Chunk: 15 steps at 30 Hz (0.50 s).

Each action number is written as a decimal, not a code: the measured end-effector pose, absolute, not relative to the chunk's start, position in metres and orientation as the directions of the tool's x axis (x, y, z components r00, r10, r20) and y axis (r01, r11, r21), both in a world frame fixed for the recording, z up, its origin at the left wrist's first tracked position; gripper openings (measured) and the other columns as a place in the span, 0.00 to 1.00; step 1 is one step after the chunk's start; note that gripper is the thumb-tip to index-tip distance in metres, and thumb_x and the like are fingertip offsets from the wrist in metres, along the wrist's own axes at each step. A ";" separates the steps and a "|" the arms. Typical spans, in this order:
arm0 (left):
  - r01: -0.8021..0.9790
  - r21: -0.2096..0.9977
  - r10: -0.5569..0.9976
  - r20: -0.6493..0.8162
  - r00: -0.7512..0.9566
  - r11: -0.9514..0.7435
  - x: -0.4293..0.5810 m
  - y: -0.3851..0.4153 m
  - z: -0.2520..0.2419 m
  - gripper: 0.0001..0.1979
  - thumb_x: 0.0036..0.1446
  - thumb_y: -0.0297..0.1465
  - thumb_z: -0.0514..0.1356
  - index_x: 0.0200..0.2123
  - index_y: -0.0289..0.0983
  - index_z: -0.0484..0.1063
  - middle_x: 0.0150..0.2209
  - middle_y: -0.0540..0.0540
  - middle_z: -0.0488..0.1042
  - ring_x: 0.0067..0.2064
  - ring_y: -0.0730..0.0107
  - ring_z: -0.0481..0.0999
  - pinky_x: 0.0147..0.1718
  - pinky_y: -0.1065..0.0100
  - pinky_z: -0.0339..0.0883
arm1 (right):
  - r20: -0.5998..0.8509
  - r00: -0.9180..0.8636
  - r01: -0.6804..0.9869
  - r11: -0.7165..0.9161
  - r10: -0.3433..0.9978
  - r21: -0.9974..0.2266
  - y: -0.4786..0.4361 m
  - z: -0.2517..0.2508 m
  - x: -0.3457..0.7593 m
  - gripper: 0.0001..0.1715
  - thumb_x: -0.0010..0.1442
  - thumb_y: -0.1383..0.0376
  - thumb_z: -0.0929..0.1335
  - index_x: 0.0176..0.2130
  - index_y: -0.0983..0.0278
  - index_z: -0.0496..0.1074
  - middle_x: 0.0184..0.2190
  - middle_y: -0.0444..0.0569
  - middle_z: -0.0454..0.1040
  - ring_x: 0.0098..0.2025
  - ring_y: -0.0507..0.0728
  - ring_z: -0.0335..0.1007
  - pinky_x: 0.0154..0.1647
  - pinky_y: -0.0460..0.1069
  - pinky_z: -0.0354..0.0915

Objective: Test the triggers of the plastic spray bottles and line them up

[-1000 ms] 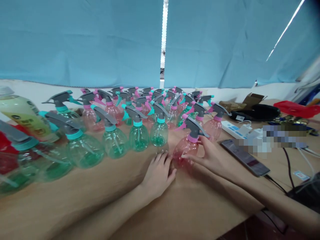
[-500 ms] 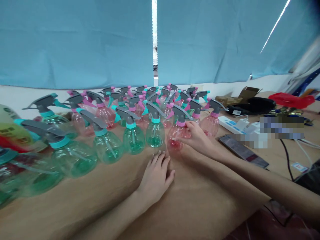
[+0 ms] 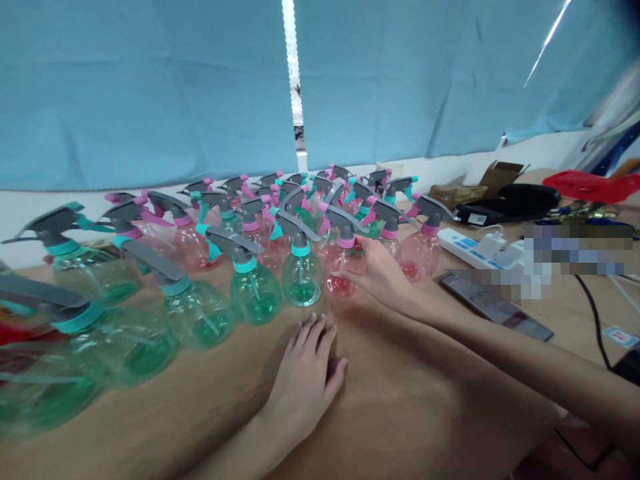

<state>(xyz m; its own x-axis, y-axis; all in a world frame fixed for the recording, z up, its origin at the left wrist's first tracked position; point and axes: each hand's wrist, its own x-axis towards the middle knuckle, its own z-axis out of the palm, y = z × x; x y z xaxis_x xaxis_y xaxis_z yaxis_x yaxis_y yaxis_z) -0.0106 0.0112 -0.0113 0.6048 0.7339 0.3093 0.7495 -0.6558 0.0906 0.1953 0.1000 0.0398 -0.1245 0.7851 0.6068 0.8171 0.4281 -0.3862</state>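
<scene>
My right hand (image 3: pixel 383 273) is wrapped round a pink spray bottle (image 3: pixel 342 267) with a grey trigger head and pink collar, standing at the front of a crowd of several green and pink spray bottles (image 3: pixel 255 287). The bottle stands beside a green spray bottle (image 3: pixel 301 272) on its left. My left hand (image 3: pixel 306 377) lies flat on the brown table (image 3: pixel 400 413), fingers stretched out, holding nothing, just in front of the row.
A phone (image 3: pixel 495 307) lies right of my right arm, with a white power strip (image 3: pixel 480 245) and cables behind it. Black and red items (image 3: pixel 590 187) sit at the far right. Blue curtains (image 3: pixel 150 87) hang behind. More green bottles (image 3: pixel 90 340) crowd the left.
My right hand has pushed the pink bottle away from me into the row next to the green bottle. My left hand has stayed flat on the table.
</scene>
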 end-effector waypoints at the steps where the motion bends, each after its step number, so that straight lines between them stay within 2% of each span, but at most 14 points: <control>1: 0.748 0.093 0.732 0.316 0.604 -0.657 -0.011 0.011 -0.012 0.20 0.62 0.33 0.55 0.55 0.29 0.65 0.58 0.32 0.67 0.60 0.45 0.65 0.54 0.46 0.63 | 0.606 -0.124 0.820 0.425 0.786 -0.384 0.101 0.040 0.195 0.39 0.53 0.57 0.73 0.57 0.71 0.61 0.52 0.63 0.71 0.52 0.69 0.68 0.52 0.61 0.65; 10: 0.746 0.103 0.733 0.314 0.603 -0.658 -0.014 0.013 -0.011 0.19 0.64 0.35 0.52 0.56 0.34 0.64 0.59 0.36 0.67 0.61 0.50 0.64 0.56 0.47 0.61 | 0.622 -0.113 0.818 0.428 0.775 -0.385 0.078 0.041 0.201 0.39 0.56 0.57 0.71 0.60 0.69 0.59 0.56 0.63 0.69 0.57 0.69 0.65 0.55 0.63 0.64; 12: 0.747 0.099 0.736 0.298 0.607 -0.657 -0.014 0.013 -0.010 0.19 0.64 0.35 0.52 0.56 0.34 0.64 0.59 0.36 0.67 0.61 0.50 0.64 0.56 0.47 0.60 | 0.647 -0.089 0.790 0.450 0.757 -0.417 0.067 0.044 0.213 0.33 0.58 0.56 0.70 0.58 0.68 0.62 0.54 0.60 0.71 0.54 0.66 0.68 0.52 0.61 0.67; 15: 0.749 0.102 0.740 0.289 0.607 -0.654 -0.014 0.013 -0.009 0.20 0.64 0.36 0.52 0.57 0.33 0.63 0.59 0.35 0.66 0.61 0.49 0.64 0.56 0.47 0.60 | 0.659 -0.049 0.756 0.459 0.751 -0.466 0.054 0.049 0.239 0.17 0.61 0.58 0.67 0.48 0.63 0.71 0.45 0.52 0.76 0.44 0.60 0.73 0.42 0.56 0.71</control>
